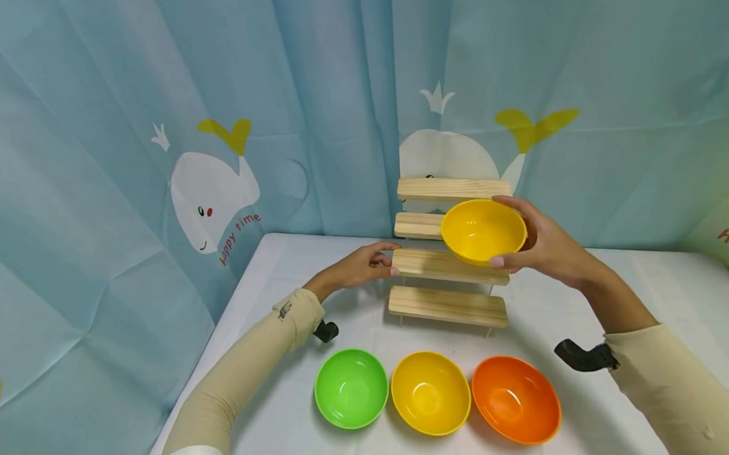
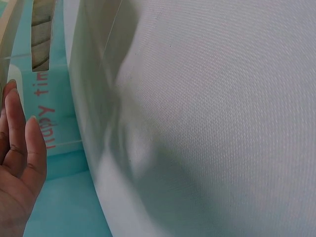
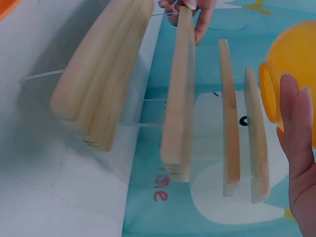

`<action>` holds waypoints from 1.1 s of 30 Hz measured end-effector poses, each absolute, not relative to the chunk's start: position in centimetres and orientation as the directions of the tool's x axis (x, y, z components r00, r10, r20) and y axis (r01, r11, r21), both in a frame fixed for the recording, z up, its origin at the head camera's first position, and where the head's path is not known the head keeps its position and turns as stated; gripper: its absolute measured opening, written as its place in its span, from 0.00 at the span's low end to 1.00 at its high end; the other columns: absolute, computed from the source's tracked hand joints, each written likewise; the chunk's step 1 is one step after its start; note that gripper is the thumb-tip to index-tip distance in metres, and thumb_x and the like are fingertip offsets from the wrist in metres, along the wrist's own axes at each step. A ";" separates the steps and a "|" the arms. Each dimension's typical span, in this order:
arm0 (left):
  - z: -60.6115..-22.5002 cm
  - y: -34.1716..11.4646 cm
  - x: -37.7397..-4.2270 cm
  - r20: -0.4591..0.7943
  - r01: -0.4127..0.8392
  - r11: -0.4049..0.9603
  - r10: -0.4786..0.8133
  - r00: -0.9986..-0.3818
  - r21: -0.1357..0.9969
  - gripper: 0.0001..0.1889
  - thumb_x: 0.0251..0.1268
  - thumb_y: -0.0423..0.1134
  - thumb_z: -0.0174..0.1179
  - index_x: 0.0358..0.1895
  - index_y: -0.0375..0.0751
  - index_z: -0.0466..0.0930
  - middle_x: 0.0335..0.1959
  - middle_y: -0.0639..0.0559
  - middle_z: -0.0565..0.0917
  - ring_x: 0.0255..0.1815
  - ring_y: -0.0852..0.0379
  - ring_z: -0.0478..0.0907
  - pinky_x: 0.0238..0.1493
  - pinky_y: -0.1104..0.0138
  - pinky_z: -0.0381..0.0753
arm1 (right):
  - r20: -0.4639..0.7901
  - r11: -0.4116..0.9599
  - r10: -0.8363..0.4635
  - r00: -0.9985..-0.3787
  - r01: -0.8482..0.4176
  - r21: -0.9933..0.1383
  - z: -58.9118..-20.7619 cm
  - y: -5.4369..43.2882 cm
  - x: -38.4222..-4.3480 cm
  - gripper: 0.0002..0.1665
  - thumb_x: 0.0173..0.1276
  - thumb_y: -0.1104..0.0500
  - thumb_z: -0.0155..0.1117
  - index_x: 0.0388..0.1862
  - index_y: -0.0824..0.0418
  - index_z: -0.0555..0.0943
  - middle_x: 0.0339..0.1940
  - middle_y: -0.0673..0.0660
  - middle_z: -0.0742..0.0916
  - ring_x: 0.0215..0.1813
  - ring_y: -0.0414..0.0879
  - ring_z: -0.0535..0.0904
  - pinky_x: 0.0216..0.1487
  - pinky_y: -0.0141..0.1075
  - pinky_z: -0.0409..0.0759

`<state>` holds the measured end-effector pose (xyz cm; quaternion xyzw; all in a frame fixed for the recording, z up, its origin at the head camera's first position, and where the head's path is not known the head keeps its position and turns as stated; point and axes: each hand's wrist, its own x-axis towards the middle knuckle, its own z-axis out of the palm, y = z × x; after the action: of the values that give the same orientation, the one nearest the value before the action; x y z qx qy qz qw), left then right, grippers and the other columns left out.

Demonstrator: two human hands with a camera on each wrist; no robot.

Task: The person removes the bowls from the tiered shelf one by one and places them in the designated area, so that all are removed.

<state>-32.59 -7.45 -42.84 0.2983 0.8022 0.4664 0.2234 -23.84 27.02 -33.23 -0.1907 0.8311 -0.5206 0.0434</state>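
Observation:
My right hand (image 1: 543, 247) holds a yellow bowl (image 1: 483, 230) by its right side, thumb near the front rim and fingers behind. The bowl is raised in front of the upper boards of a tiered wooden display rack (image 1: 447, 305), tilted so its inside faces the head camera. In the right wrist view, the same bowl (image 3: 296, 74) shows at the right edge, beside the fingers (image 3: 298, 128). My left hand (image 1: 365, 265) grips the left end of a lower-middle board (image 1: 449, 266) between thumb and fingers. The left wrist view shows the left fingers (image 2: 34, 148) only partly.
A green bowl (image 1: 352, 390), another yellow bowl (image 1: 431, 394) and an orange bowl (image 1: 515, 400) stand in a row on the white tablecloth (image 1: 286, 416), in front of the rack. A blue curtain (image 1: 334, 102) with whale prints hangs close behind the rack and along the left.

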 end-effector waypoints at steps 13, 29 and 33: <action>-43.1 -7.5 -32.6 -0.075 0.281 0.389 0.689 -0.720 0.877 0.33 0.74 0.43 0.59 0.78 0.44 0.59 0.51 0.42 0.83 0.54 0.39 0.79 0.50 0.66 0.78 | 0.133 0.412 -0.365 -0.922 -0.288 -0.865 -35.2 29.1 -21.6 0.59 0.58 0.71 0.73 0.81 0.52 0.51 0.63 0.55 0.69 0.43 0.47 0.81 0.39 0.36 0.86; -42.8 -7.4 -32.6 -0.060 0.306 0.375 0.711 -0.701 0.875 0.34 0.76 0.40 0.58 0.79 0.38 0.55 0.51 0.39 0.84 0.54 0.40 0.80 0.56 0.56 0.79 | 0.162 0.459 -0.326 -0.931 -0.306 -0.834 -37.3 32.7 -18.0 0.60 0.56 0.74 0.73 0.81 0.52 0.53 0.61 0.45 0.71 0.49 0.37 0.78 0.41 0.32 0.86; -42.8 -7.5 -32.6 -0.068 0.300 0.383 0.707 -0.704 0.874 0.34 0.76 0.41 0.58 0.79 0.38 0.55 0.52 0.40 0.83 0.56 0.42 0.80 0.57 0.57 0.79 | 0.147 0.478 -0.322 -0.935 -0.294 -0.828 -38.0 33.3 -17.1 0.60 0.56 0.73 0.73 0.82 0.52 0.52 0.62 0.43 0.71 0.50 0.36 0.77 0.41 0.31 0.85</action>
<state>-32.56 -7.50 -42.75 0.3142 0.8013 0.4581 0.2223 -17.07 33.30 -37.96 -0.1793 0.8594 -0.4786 0.0143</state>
